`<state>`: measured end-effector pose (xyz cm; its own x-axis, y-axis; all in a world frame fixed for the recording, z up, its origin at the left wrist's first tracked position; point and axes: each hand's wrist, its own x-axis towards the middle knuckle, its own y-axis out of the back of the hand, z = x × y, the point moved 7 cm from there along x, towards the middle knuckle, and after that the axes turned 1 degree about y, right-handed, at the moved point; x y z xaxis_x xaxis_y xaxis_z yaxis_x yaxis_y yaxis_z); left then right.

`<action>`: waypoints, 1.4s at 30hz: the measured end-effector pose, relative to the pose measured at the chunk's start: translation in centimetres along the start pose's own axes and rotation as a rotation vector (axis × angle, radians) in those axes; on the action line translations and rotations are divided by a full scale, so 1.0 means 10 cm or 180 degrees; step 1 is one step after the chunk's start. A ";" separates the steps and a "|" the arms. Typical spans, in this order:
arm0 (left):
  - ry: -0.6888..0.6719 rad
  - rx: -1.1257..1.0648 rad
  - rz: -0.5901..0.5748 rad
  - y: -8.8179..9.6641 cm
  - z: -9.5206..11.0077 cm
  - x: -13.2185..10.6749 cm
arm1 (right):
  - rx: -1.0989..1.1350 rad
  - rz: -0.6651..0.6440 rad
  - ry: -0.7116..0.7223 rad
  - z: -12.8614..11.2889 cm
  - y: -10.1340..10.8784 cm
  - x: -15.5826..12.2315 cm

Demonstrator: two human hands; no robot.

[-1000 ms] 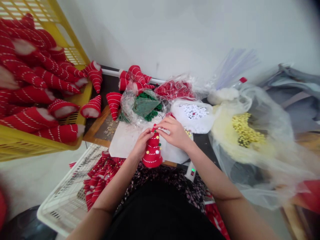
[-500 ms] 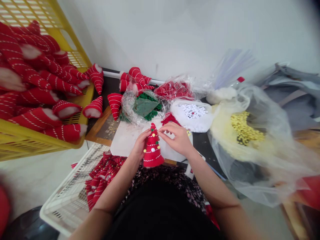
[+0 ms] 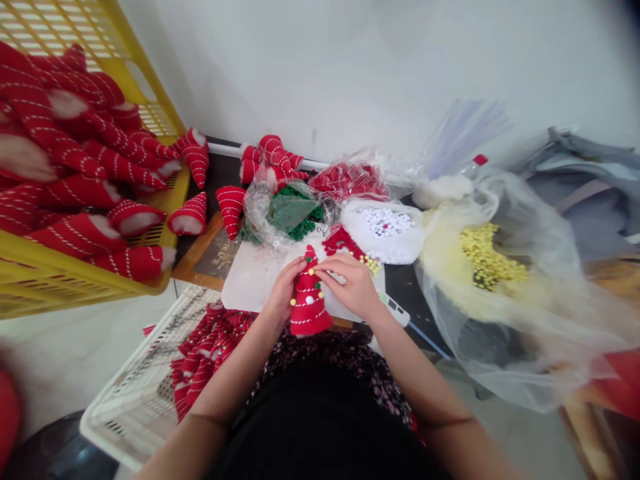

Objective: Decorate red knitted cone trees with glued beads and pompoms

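My left hand is closed around the left side of a red stuffed felt cone with white dashed stitching, holding it upright over the table's front edge. Green, yellow and white pom-poms dot the cone. At its upper part my right hand pinches a yellow pom-pom against the surface. Just beyond my hands, loose yellow pom-poms and a red felt piece lie on a white sheet.
Undecorated red cones fill a yellow crate on the left. Decorated ones lie in a white basket below. Behind my hands are bags of green, red and white pom-poms. A larger yellow pom-pom bag stands right.
My right fingers have come in from the cone's right edge onto the yellow pom-pom near its top. The cone sits slightly further right in view, still in my left hand.
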<state>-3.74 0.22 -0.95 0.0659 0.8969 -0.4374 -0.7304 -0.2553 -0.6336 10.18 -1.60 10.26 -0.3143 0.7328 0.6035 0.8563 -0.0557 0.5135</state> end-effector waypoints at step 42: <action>-0.0355 0.0074 -0.0019 0.23 0.09 -0.10 | 0.0511 -0.0176 -0.0076 -0.26 -0.27 -0.08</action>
<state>-6.09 -0.90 -1.38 -0.0048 0.9332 -0.3592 -0.7459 -0.2426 -0.6203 7.12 -3.80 9.97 -0.3546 0.7478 0.5614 0.8930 0.0927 0.4405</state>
